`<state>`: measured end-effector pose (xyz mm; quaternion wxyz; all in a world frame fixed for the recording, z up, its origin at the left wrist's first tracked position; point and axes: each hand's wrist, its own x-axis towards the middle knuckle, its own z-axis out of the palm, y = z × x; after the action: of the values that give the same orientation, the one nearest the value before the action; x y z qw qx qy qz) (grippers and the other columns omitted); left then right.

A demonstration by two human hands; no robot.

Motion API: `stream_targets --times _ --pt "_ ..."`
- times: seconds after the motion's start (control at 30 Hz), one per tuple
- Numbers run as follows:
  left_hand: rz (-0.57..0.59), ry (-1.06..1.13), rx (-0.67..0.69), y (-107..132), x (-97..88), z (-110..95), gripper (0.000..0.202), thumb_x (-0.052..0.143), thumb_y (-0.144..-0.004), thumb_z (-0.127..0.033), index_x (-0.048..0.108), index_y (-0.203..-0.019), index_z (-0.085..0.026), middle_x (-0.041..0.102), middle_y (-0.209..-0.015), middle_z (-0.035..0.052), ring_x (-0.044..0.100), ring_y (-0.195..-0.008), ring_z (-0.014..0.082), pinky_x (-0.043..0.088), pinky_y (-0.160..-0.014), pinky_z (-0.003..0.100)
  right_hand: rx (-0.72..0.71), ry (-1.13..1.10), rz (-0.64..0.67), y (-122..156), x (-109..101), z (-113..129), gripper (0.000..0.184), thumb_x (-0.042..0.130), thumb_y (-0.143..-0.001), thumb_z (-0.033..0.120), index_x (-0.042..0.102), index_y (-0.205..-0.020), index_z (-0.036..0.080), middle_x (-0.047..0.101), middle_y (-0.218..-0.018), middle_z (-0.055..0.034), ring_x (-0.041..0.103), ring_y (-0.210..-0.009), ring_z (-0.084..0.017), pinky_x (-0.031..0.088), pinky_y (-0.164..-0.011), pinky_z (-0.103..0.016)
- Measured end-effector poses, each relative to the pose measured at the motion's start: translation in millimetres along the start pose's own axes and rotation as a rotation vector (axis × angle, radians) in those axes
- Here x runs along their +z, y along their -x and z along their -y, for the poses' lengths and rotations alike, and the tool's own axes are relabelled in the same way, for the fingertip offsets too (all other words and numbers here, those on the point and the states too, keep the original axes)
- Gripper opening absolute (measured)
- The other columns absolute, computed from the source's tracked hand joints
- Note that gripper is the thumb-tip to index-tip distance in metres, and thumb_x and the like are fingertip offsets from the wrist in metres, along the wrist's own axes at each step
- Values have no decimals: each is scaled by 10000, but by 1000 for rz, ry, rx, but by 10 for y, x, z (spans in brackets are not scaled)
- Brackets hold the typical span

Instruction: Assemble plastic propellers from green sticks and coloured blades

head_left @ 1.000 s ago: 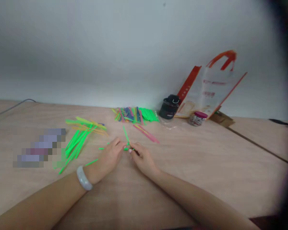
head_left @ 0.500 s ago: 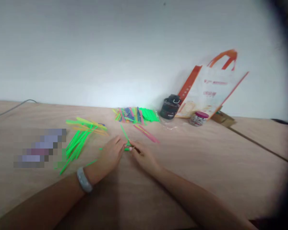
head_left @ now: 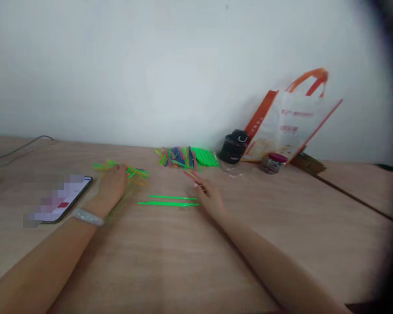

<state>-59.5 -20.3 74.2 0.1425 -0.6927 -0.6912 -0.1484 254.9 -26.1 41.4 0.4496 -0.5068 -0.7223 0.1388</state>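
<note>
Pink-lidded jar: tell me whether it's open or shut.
Shut: the pink lid sits on the small jar, which stands upright beside the tote bag.

The near half of the counter (head_left: 170,266) lies bare but for the two forearms, and the wood right of the right hand (head_left: 210,198) is open too. Between the hands two green sticks (head_left: 168,201) lie flat; a phone (head_left: 63,201) sits just left of the left hand (head_left: 113,185), loose sticks (head_left: 131,170) beyond it. Along the wall a coloured stick pile (head_left: 186,157), black jar (head_left: 233,149), small jar (head_left: 272,162) and leaning bag (head_left: 291,124) block the back.
</note>
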Motion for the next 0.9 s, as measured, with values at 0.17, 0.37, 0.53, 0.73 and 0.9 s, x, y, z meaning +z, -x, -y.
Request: stream_targets --times 0.17,0.37,0.53,0.73,0.9 --pt "3 -43 21 1 19 19 234 367 -908 -251 537 -998 -118 601 -959 143 605 -892 268 462 -723 338 -5 61 -32 -30 -39 -91 321 435 -856 315 655 -1019 148 618 -906 -80 566 -760 -170 460 -663 -294" --pt "-11 -52 46 3 -44 -36 236 345 -903 -222 549 -964 -119 600 -951 143 606 -863 256 463 -708 335 17 206 -67 -139 -169 -361 290 436 -832 248 665 -980 150 627 -944 -97 575 -822 -200 470 -716 -331" --pt "8 -105 51 39 -93 -93 241 330 -901 -196 547 -970 -115 592 -939 138 604 -843 249 460 -686 323 -3 444 -15 -182 -241 -499 242 465 -813 188 681 -907 133 634 -936 -113 557 -923 -222 432 -846 -350" --pt "-101 -56 122 110 -136 -262 238 358 -920 -241 565 -960 -130 581 -939 119 577 -874 257 463 -738 354 -54 616 111 -154 -193 -433 252 503 -844 267 674 -1002 172 614 -985 -98 520 -968 -215 397 -882 -327" --pt "-82 193 482 297 -100 -655 231 410 -927 -293 571 -1029 -163 596 -1039 91 541 -993 227 445 -874 371 -77 649 175 -145 -165 -388 276 493 -858 270 660 -1059 182 614 -1029 -103 524 -979 -218 395 -873 -329"
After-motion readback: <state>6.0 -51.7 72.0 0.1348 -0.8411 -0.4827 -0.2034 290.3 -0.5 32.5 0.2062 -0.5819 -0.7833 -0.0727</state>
